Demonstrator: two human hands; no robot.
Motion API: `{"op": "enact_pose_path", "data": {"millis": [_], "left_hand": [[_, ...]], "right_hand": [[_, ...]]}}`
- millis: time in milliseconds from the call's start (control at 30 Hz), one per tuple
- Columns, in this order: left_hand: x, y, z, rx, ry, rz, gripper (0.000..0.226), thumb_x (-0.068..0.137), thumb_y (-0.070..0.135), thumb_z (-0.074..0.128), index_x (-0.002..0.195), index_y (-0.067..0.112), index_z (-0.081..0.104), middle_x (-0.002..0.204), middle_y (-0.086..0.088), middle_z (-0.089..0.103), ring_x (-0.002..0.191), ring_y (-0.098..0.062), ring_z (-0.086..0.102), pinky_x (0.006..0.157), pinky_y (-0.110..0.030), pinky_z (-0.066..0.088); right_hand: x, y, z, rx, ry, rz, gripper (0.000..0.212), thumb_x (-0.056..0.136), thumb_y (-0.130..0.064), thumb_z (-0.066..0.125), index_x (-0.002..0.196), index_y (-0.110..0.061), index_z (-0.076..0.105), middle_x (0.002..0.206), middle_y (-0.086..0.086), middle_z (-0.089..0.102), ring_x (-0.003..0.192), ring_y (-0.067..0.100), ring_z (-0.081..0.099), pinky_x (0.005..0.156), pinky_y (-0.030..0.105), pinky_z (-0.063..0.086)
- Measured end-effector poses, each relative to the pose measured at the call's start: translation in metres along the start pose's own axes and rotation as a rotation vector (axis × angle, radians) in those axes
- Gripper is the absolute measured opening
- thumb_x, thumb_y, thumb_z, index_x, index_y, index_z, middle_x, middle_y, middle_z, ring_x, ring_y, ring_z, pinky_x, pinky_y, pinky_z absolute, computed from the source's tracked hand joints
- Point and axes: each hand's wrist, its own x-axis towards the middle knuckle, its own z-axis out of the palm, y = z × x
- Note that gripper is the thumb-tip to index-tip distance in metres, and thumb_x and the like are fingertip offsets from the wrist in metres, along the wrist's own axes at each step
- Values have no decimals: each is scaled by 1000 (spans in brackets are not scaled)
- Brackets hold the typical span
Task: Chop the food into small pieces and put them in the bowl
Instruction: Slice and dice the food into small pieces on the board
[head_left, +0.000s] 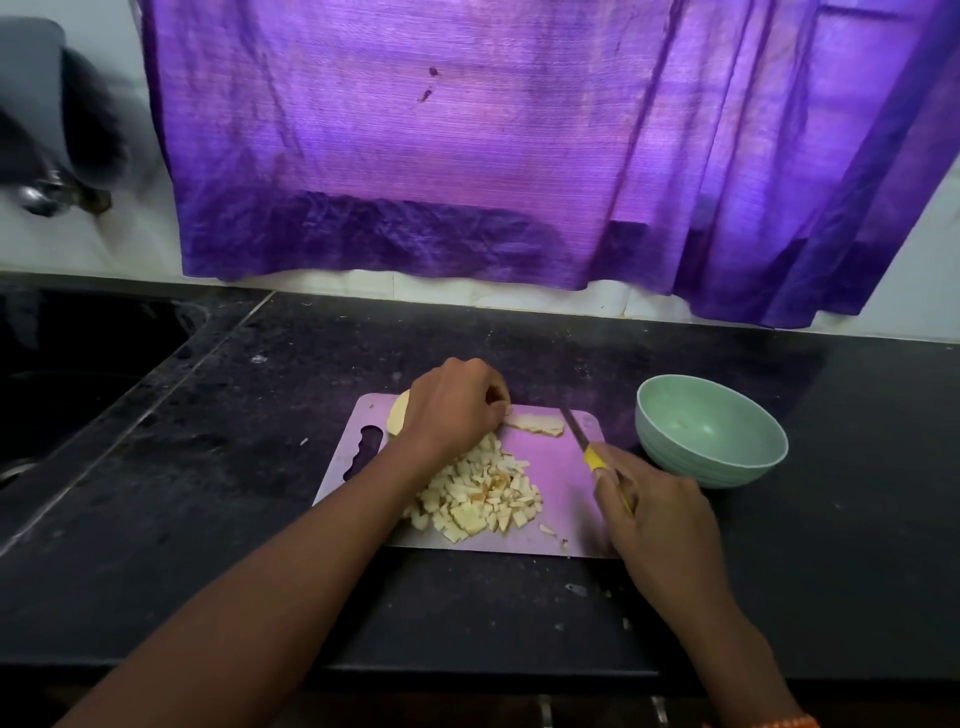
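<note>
The left hand (451, 408) curls its fingertips down onto the left end of a pale slice (535, 423) at the far edge of the cutting board (563, 483); the right hand (657, 512) wraps its fingers round the yellow handle of a knife (584, 441), blade pointing far-left just beside the slice; a heap of chopped pieces (480, 499) lies mid-board; the green bowl (710, 431) stands right of the board on the dark counter (208, 493).
</note>
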Motion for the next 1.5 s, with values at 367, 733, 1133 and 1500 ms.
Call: {"op": "enact_pose_path", "data": {"millis": [367,733,1133,1500], "left_hand": [[3,-3,6,-8,-104,52,46,93,-1,59,116,31,84,117,10,79,103,-18,72,69,-28,49],[4,-1,-2,-237,-234,142,47,87,-7,52,89,24,87,93,12,80,85,-3,70,84,-35,61],[9,-16,-6,-327,-90,143,43,87,-8,52,85,20,85,88,8,80,80,-6,73,79,-38,63],[9,-17,-11,-200,-250,161,48,83,-9,52,88,23,87,95,10,79,85,-6,69,84,-35,61]], "right_hand": [[8,5,3,59,-157,-73,32,99,-45,57,130,-48,65,68,-13,66,63,6,58,60,31,49],[11,15,6,79,-15,42,36,98,-47,52,132,-44,64,91,-15,74,82,9,67,74,39,58],[2,-21,17,100,-153,-162,36,100,-42,53,134,-42,64,56,-3,51,58,13,54,60,35,52],[-2,-4,5,193,-24,-52,31,97,-34,63,127,-38,72,82,-12,76,71,6,68,69,37,58]]}}
